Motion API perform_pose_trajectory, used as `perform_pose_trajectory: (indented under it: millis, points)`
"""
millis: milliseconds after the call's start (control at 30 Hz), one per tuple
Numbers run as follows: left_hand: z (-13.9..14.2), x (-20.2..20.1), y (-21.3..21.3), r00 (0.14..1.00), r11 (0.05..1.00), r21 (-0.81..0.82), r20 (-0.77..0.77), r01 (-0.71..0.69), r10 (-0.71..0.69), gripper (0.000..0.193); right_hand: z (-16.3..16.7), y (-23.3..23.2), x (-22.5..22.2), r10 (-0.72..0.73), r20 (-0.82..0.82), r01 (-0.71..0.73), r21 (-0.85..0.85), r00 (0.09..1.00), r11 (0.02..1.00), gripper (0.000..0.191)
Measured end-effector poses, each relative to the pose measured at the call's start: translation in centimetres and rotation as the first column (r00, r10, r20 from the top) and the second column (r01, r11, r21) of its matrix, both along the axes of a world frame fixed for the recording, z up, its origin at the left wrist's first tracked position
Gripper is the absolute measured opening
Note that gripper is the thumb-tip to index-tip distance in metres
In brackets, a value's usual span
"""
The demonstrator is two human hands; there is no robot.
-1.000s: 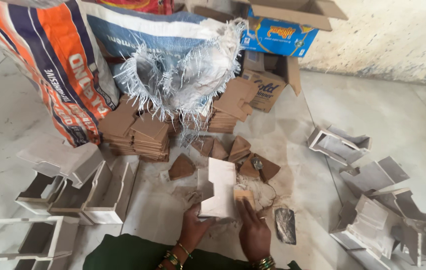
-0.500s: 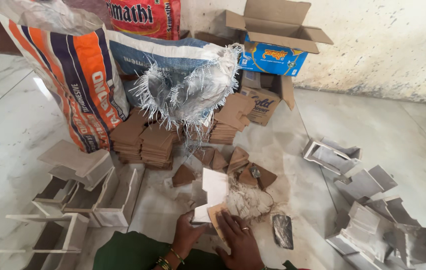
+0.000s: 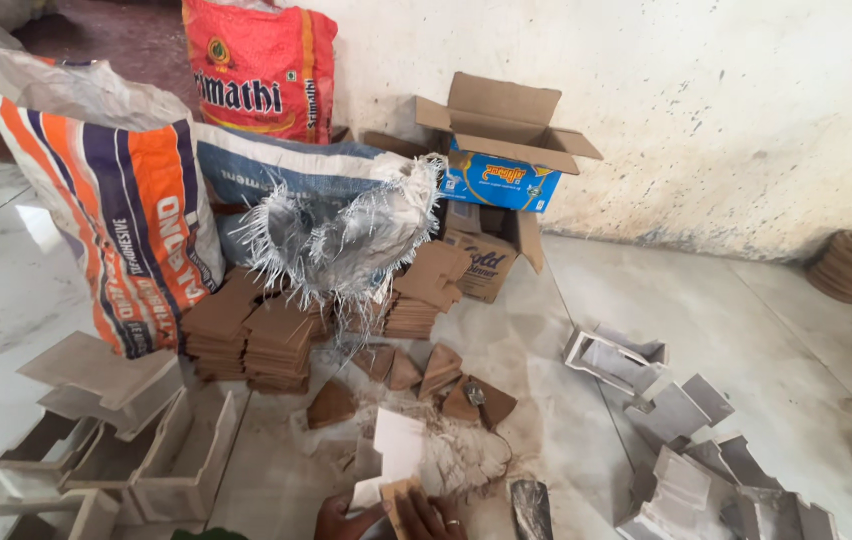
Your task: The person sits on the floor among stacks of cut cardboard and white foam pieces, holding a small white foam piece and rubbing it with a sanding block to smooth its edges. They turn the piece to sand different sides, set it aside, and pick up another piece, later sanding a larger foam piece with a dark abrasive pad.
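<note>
**Mina:** What are the hands doing?

**Tavi:** They are low down at the bottom edge, close together. The left hand holds up a white angled piece. The right hand pinches a small brown card piece against it. Both hands are closed on what they hold.

**Mina:** Where is that white piece?

**Tavi:** On the floor in front of the person, standing up beside a heap of white powder.

**Mina:** What could go wrong?

**Tavi:** I think the white piece could tip over, because it stands tall and only one hand keeps it up. The powder could get smeared about too, since it lies so close.

**Mina:** How many things are there?

**Tavi:** Three big sacks: a striped one, a red one and a torn blue and white one. Two cardboard boxes: an open one on top, another under it. About four stacks of brown card, but the sacks hide some. Around five loose brown pieces. White moulds lie left, more white shapes right; I cannot count those well.
</note>
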State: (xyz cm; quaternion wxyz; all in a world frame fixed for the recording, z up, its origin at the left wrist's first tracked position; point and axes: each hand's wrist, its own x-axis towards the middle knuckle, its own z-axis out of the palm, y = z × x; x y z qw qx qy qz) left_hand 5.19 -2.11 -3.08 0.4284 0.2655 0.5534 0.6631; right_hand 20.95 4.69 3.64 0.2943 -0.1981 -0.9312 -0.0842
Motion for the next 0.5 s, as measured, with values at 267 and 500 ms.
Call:
perform_pose_trajectory:
  millis: [267, 500]
  points:
    - [-0.2, 0.8, -0.3, 0.993, 0.997, -0.059, 0.111, -0.045, 0.051, 0.031, 0.0, -1.2, 0.8, -0.030, 0.052, 0.037, -0.135, 0.998, 0.990, 0.042]
    - [0.1, 0.9, -0.6, 0.986, 0.982, -0.103, 0.049, -0.155, 0.161, 0.029, -1.4, -1.7, 1.5, 0.033, 0.146, 0.018, -0.333, 0.989, 0.943, 0.073]
